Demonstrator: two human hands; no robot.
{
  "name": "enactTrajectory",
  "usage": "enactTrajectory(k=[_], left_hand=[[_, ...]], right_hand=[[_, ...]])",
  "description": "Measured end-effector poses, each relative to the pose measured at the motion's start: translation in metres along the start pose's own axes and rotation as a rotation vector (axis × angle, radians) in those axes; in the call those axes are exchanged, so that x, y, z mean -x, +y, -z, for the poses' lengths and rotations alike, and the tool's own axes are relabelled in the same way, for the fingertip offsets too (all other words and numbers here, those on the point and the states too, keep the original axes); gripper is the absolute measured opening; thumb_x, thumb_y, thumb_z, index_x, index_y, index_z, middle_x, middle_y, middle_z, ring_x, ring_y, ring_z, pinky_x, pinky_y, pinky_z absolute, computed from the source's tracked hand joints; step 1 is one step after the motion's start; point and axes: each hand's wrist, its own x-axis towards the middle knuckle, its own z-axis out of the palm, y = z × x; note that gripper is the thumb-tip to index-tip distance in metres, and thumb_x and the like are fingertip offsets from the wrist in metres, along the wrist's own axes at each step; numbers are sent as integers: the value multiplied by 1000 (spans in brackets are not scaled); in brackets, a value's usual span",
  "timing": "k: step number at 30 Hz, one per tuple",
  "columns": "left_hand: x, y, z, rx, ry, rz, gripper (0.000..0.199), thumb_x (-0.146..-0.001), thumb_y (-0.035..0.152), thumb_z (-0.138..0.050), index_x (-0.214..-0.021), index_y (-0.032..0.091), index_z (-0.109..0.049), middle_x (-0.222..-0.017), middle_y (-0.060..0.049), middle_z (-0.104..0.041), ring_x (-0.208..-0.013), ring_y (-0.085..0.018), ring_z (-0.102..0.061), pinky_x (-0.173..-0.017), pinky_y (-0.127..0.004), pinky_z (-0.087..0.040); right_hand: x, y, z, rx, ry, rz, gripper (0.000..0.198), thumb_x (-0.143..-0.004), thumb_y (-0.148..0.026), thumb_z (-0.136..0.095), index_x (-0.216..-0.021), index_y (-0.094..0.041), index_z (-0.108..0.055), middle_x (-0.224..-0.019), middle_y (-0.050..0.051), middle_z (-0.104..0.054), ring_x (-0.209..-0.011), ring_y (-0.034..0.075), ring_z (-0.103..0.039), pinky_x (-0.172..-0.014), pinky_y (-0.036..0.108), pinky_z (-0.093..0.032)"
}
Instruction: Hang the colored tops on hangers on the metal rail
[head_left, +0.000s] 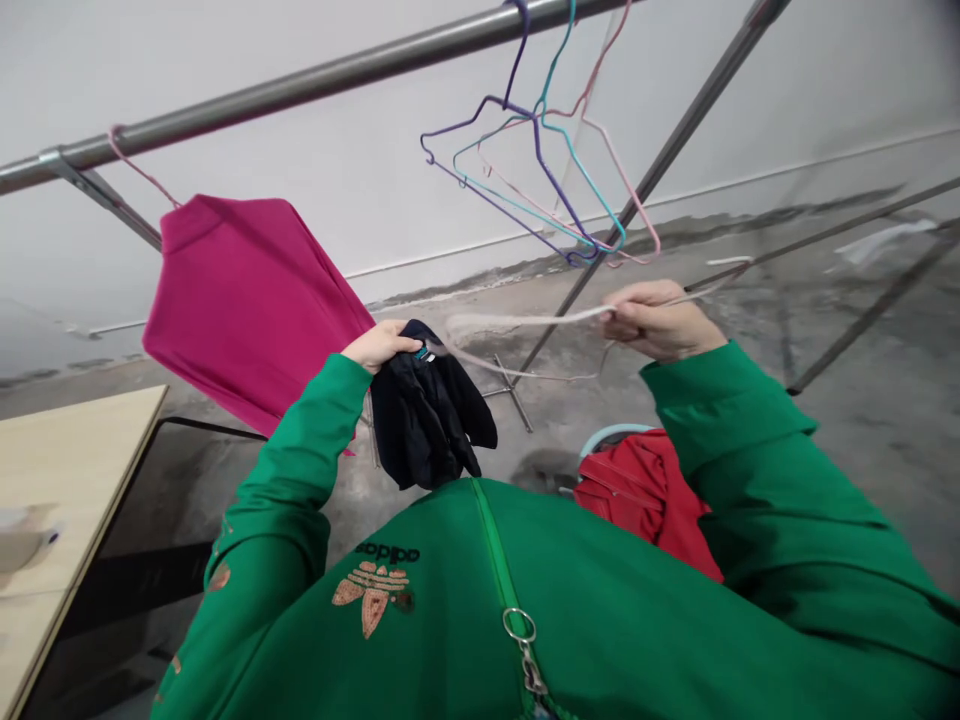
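Note:
My left hand (382, 345) pinches the collar of a dark jacket (431, 420), which hangs down below it with its label showing. My right hand (660, 320) grips a pale wire hanger (536, 319) near its neck, the hook pointing off to the right. The hanger's far end, blurred, is beside the jacket's collar; whether it touches or enters the collar I cannot tell. Left of the jacket, a magenta long-sleeved top (232, 290) hangs from the rail on a pink hanger.
A metal rail (315, 75) crosses above, with purple (551, 160), turquoise (577, 150) and pink (626, 180) hangers on it. Red clothing (637, 490) lies over a pale blue basin (600, 436) on the floor. At left is a wooden table (82, 440); slanted rack poles (675, 125) stand at right.

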Motion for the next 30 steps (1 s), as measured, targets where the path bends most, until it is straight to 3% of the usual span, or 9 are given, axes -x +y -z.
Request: enactTrajectory(k=[3,5,7,10,13,16,22,25,30], left_hand=[[-4,12,-13,-47,-80,7,23,-56,14,-73,-78,11,-65,-71,-2,-68,-64,-13,-62,-69,-28,-50],[-6,21,-26,-95,-162,-15,21,-57,13,-71,-77,11,-64,-71,-1,-68,-64,-13,-62,-70,-28,-50],[-6,31,-39,-192,-256,-70,22,-60,15,-69,-81,11,-65,-74,-2,-68,-68,-14,-63,-73,-29,-50],[-1,44,-46,-516,-348,-224,27,-65,21,-68,-90,12,-66,-84,-3,-69,-80,-17,-64,-80,-31,-49],[6,44,-41,-941,-360,-394,41,-66,22,-71,-106,14,-64,-102,-6,-68,-98,-22,-62,-90,-33,-47],[9,24,-36,-1198,-234,-470,52,-70,13,-63,-121,16,-55,-119,-10,-61,-112,-25,-56,-97,-35,-44],[-4,-33,-28,-1324,325,-311,70,-75,7,-50,-142,21,-32,-137,-13,-45,-114,-27,-55,-93,-39,-47],[-10,-47,-11,-1335,357,-250,69,-71,6,-51,-138,18,-40,-130,-15,-51,-115,-30,-53,-97,-42,-43],[-15,-45,20,-1110,375,-311,46,-62,6,-48,-104,12,-67,-102,-12,-66,-102,-28,-57,-93,-38,-43]], right_hand=[[-3,-11,-3,64,-270,60,35,-63,-54,-77,-58,-20,-66,-87,7,-61,-79,18,-57,-74,37,-46],[-12,-12,-25,137,-393,95,32,-70,-50,-74,-64,-19,-68,-124,9,-54,-113,23,-52,-97,41,-41],[-24,-8,-55,225,-462,140,32,-75,-49,-69,-70,-17,-68,-136,9,-47,-126,25,-43,-106,41,-35],[-37,2,-91,332,-539,171,36,-78,-49,-63,-72,-14,-69,-104,11,-61,-102,21,-54,-92,36,-43],[-37,1,-108,373,-589,121,38,-81,-47,-59,-67,-12,-64,-71,4,-56,-69,12,-51,-67,27,-42],[-33,-12,-112,338,-533,97,39,-80,-47,-59,-62,-12,-57,-63,1,-50,-60,9,-44,-57,24,-35],[-35,-28,-109,326,-438,-8,41,-77,-50,-62,-60,-13,-56,-52,-4,-39,-51,5,-31,-50,23,-23],[-33,-29,-100,295,-349,-125,38,-73,-51,-66,-66,-14,-64,-56,-2,-51,-54,7,-41,-53,23,-32],[-32,-33,-77,340,-347,-212,32,-67,-50,-73,-75,-19,-73,-74,3,-70,-73,15,-60,-70,28,-47]])
